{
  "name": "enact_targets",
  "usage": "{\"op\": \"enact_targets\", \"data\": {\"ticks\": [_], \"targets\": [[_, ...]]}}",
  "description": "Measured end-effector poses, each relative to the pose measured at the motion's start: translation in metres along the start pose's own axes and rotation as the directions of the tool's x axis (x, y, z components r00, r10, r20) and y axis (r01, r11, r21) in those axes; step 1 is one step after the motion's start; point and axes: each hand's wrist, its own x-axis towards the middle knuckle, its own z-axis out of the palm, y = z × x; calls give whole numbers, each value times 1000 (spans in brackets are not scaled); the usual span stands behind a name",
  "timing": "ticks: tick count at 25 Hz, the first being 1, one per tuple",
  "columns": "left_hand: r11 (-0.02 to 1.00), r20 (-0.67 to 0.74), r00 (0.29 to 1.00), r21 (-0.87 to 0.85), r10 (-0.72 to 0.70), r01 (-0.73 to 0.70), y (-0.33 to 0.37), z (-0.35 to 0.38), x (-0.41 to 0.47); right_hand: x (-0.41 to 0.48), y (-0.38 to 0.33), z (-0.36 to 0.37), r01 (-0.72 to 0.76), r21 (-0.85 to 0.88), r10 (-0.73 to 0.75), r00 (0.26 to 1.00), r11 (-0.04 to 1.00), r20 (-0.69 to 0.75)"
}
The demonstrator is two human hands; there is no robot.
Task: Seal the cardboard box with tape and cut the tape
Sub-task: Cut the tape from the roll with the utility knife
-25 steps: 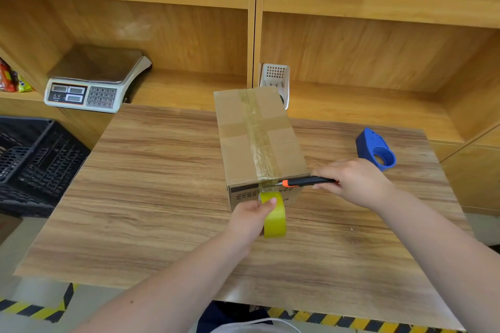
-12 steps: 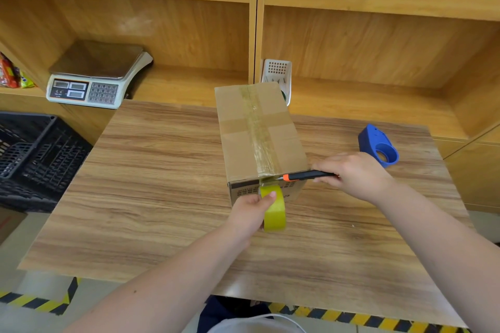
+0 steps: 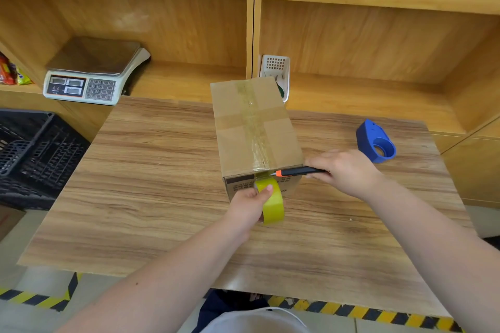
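A brown cardboard box (image 3: pixel 238 127) stands on the wooden table (image 3: pixel 151 186), with a strip of clear tape running along its top seam down over the near edge. My left hand (image 3: pixel 249 204) grips a yellow-green tape roll (image 3: pixel 272 201) held against the box's near face, the tape still joined to the box. My right hand (image 3: pixel 346 170) holds a black and orange utility knife (image 3: pixel 296 171), its tip touching the tape at the box's near top edge.
A blue tape dispenser (image 3: pixel 376 142) lies on the table at the right. A weighing scale (image 3: pixel 92 71) sits on the shelf at the back left, a white perforated holder (image 3: pixel 276 67) behind the box. A black plastic crate (image 3: pixel 29 154) stands left of the table.
The knife tip has slid left along the box's near top edge to the tape strip. The tape roll stays against the box face. The view shifted slightly.
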Motion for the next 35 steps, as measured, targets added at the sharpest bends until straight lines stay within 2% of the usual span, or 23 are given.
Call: {"op": "enact_targets", "data": {"ticks": [15, 20, 22, 23, 24, 26, 27, 29, 32, 34, 35], "targets": [[998, 10, 998, -35, -59, 59, -4, 5, -16, -8, 12, 6, -67, 15, 66, 995, 998, 81], [999, 27, 1000, 45, -15, 14, -7, 1, -14, -24, 20, -5, -189, 32, 184, 977, 981, 106], [990, 13, 1000, 138, 3, -4, -14, -3, -6, -41, 23, -11, -340, 150, 322, 938, 929, 133], [976, 12, 1000, 217, 16, -18, -14, -4, -5, -51, 23, -12, -443, 275, 407, 896, 854, 178], [946, 16, 1000, 323, 26, -30, -12, -5, -6, -64, 26, -8, -543, 413, 484, 840, 732, 246], [801, 30, 997, 594, 68, -72, -16, -9, -4, -86, 29, 0, -683, 585, 584, 710, 437, 393], [693, 46, 995, 715, 86, -93, -21, -12, -1, -98, 30, 7, -739, 598, 631, 630, 309, 453], [478, 124, 988, 865, 90, -152, -32, -19, 2, -117, 24, 28, -816, 566, 718, 464, 119, 518], [79, 225, 974, 972, -26, -222, -48, -26, 6, -138, 13, 80, -843, 527, 810, 233, -107, 538], [-181, 275, 957, 941, -90, -287, -59, -26, 10, -140, 6, 114, -837, 509, 817, 144, -201, 559], [-270, 288, 952, 913, -106, -306, -63, -25, 12, -136, -1, 129, -858, 475, 813, 130, -194, 567]]}}
